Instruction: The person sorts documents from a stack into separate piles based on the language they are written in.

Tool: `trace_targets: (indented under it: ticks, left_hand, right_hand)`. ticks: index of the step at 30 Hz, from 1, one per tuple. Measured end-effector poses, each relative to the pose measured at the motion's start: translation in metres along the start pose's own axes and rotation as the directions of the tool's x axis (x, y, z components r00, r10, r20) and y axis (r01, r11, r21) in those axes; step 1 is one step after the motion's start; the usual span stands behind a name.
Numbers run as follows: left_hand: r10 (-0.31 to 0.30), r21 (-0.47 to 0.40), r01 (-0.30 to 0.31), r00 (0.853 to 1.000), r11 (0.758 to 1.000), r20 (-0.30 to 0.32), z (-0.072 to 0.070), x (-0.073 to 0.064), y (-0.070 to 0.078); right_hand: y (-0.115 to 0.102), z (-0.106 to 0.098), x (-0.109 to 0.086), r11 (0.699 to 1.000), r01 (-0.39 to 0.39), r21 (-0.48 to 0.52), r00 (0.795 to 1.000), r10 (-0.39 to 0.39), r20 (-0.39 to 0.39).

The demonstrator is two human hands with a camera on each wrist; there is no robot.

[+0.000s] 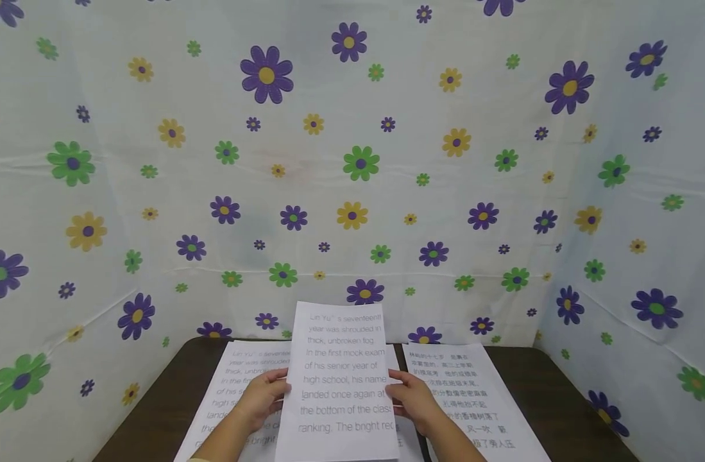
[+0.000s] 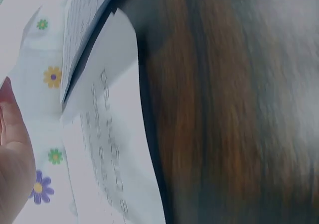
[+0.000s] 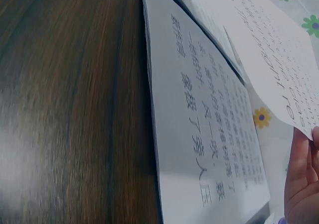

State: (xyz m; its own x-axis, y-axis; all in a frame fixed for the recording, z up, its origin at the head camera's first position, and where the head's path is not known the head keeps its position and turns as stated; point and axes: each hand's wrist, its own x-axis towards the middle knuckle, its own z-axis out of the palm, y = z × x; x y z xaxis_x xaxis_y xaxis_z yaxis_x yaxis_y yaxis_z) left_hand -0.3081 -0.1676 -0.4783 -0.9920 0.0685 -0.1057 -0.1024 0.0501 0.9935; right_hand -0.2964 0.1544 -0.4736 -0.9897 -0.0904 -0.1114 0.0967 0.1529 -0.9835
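Note:
A white printed sheet (image 1: 343, 385) with large English text stands raised above the table in the head view, facing me. My left hand (image 1: 262, 399) pinches its left edge, and the right hand (image 1: 414, 401) pinches its right edge between thumb and fingers. In the right wrist view, the held sheet (image 3: 271, 55) slants above the papers, its corner at the fingers of the right hand (image 3: 303, 184). Part of the left hand (image 2: 14, 159) shows at the border of the left wrist view.
English-printed paper (image 1: 213, 410) lies at left on the dark wooden table (image 1: 566, 404). A stack of sheets with Chinese text (image 1: 473, 391) lies at right. Another paper (image 1: 408, 443) is mostly hidden behind the held sheet. Flower-patterned cloth (image 1: 421, 192) encloses the back and sides.

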Motion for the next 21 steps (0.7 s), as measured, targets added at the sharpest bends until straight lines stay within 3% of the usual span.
trace_targets:
  ticks: [15,21]
  left_hand:
    - [-0.008,0.032,0.01,0.998,0.999,-0.057,-0.039,-0.013,0.0]
    - [-0.013,0.04,0.018,0.993,0.999,-0.116,-0.057,-0.019,0.001]
  right_hand:
    - [-0.011,0.035,0.011,0.999,0.014,-0.044,0.999,-0.013,0.038]
    - [-0.018,0.055,0.013,0.999,0.027,-0.033,0.997,-0.025,0.072]
